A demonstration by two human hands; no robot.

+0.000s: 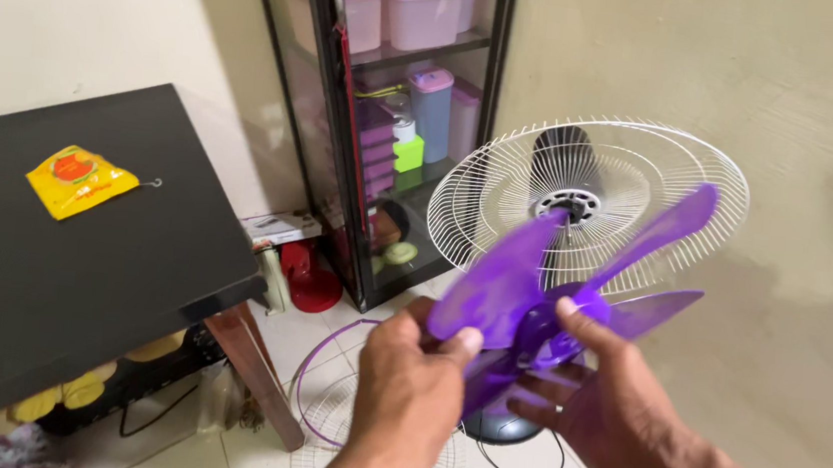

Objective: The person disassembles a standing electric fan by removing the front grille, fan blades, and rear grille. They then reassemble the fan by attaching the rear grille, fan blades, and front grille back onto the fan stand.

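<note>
i have the purple fan blade (573,283) up in both hands, just in front of the rear grille (643,174) of the standing fan, whose motor hub (568,205) sits bare at the centre. the blade is off the shaft and tilted, hub towards me, which suits lining it up by eye with that spindle.

my left hand (414,374) comes in from 6 o'clock, wrist bent back, fingers wrapped round the edge of one vane and thumb pressed on its face: a firm clasp on the blade. my right hand (614,392) reaches in from 5 o'clock, thumb laid over the blade's centre boss, fingers curled beneath it, so it grips the blade too.

on the floor at 6 o'clock lies the front grille (329,427) with its purple rim ring (310,360), set flat out of the way. at 9 o'clock a black table (81,275) carries a yellow packet (75,179). at 12 o'clock stands a glass cabinet (389,91) of pastel containers.
</note>
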